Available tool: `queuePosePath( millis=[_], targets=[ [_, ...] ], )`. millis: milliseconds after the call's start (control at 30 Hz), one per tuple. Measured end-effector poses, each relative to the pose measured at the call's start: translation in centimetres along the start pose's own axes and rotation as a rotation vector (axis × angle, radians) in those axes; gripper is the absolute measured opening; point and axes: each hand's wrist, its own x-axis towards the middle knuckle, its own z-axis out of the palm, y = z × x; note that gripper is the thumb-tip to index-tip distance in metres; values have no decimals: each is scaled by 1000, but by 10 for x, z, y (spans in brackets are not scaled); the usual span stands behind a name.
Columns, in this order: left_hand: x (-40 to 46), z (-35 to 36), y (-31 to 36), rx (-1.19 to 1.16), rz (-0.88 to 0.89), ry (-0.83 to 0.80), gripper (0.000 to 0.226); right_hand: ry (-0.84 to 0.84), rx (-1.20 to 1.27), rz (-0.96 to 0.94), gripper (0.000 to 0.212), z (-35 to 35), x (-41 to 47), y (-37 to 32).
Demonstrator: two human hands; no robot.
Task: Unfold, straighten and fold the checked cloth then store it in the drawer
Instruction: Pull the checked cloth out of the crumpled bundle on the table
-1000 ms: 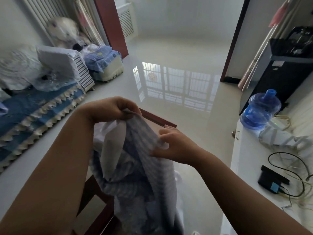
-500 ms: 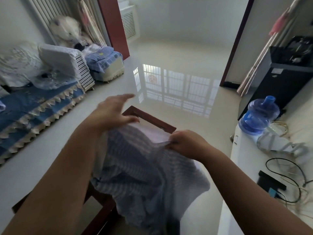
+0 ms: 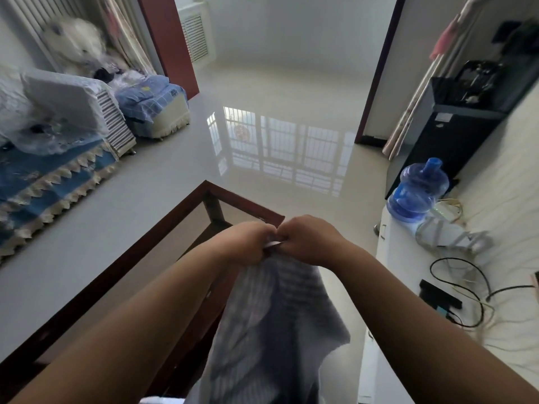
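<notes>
The checked cloth [image 3: 262, 325], grey-blue with pale lines, hangs in loose folds from my two hands in the lower middle of the head view. My left hand [image 3: 248, 243] and my right hand [image 3: 309, 240] meet knuckle to knuckle and both pinch the cloth's top edge, where a pale strip shows between the fingers. The cloth drops down past the frame's bottom edge, over the corner of a dark wooden glass-topped table [image 3: 163, 231]. No drawer is in view.
A white cabinet top [image 3: 414, 290] at the right carries a blue water bottle [image 3: 417, 191], cables and a black device [image 3: 440, 298]. A sofa with a blue cover [image 3: 38, 182] lines the left wall. Glossy floor [image 3: 291, 135] stretches ahead.
My hands have come together from about a cloth-width apart and now touch at the top edge. The cloth, spread wide before, now hangs narrower and lower.
</notes>
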Motion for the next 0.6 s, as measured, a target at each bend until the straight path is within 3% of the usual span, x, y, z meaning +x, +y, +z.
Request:
queuePosePath(
  millis=[33,67,167,300,433,600],
  targets=[
    [-1,-1,-5,-67,-11,19,15,-14,-2,4,44,-1,-1,3],
    [-2,-2,-10,-134,-36,33,24,-35,-12,8,46,-3,-3,7],
    [-8,-16,-30,-280,-83,90,34,-117,-89,18,35,-8,-7,22],
    [-14,-45,-61,-226,-128,187,35,-199,-66,178,40,-3,-19,47],
    [-24,-61,-80,-188,-159,145,29,-101,247,272,27,-4,-23,58],
    [-30,-59,-79,-317,-112,88,26,-23,305,234,10,1,-13,52]
  ],
)
